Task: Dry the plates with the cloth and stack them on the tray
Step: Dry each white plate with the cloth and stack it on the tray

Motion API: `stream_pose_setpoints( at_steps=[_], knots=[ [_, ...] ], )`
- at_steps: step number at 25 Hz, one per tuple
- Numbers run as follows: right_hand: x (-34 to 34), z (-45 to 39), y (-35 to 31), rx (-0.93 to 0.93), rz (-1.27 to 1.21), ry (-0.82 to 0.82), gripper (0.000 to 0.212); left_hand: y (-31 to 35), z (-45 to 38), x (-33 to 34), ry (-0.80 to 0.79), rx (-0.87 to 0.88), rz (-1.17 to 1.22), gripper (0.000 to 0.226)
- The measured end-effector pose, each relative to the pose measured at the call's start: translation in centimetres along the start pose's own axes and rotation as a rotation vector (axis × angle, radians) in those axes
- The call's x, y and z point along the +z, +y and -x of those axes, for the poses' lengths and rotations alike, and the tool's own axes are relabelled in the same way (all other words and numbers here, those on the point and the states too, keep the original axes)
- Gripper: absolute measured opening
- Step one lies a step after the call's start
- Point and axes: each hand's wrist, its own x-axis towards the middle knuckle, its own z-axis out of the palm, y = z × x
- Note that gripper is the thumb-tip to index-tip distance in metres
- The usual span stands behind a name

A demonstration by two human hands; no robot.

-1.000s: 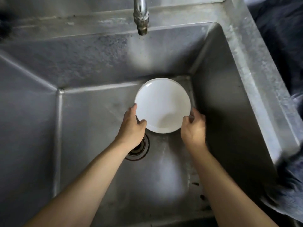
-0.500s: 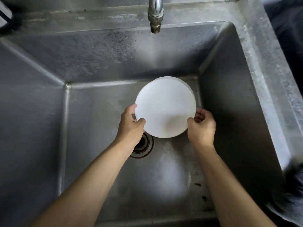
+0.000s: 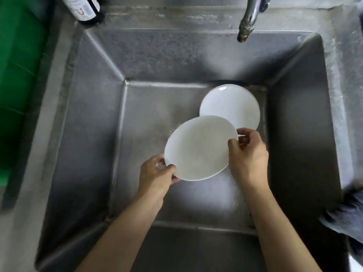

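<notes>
**Plate held over sink, both hands gripping**

Both hands are holding a round white plate (image 3: 198, 148) by its rim, mid-frame, tilted above the floor of the grey stainless-steel sink (image 3: 94, 134). Left hand (image 3: 156, 176) is pinching the lower-left edge, thumb on top, fingers curled under. Right hand (image 3: 248, 156) is gripping the right edge, fingers wrapped round it. A second round white plate (image 3: 233, 105) is sitting behind it, toward the back right corner of the basin, partly overlapped in view. Metal tap spout (image 3: 247, 22) is hanging at upper right. Dark glass bottle (image 3: 84, 8) is standing upper left, green surface (image 3: 17, 75) along the left edge. Dark grey cloth (image 3: 347, 216) is lying at lower right.
</notes>
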Motion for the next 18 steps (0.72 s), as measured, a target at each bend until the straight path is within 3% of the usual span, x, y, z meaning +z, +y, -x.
stream_pose_setpoints(
  at_steps=[4, 7, 9, 13, 18],
  knots=[
    [0.8, 1.4, -1.3, 0.061, 0.223, -0.051, 0.024, -0.6, 1.1, -2.1, 0.028, -0.171, 0.057, 0.022],
    [0.7, 1.9, -1.1, 0.111, 0.247, -0.046, 0.014, -0.5, 1.3, -2.8, 0.028, -0.167, 0.07, 0.024],
    [0.4, 2.4, -0.6, 0.142, 0.19, -0.051, 0.011, -0.1, 1.3, -2.9, 0.024, -0.147, 0.09, 0.025],
    [0.7, 5.2, 0.1, 0.167, 0.003, -0.043, 0.036, 0.9, 2.0, -2.2, 0.048, -0.185, 0.284, 0.018],
    [1.5, 9.8, 0.8, 0.193, -0.279, 0.011, 0.043, 2.5, 2.4, -1.7, -0.044, -0.183, 0.49, 0.037]
  ],
)
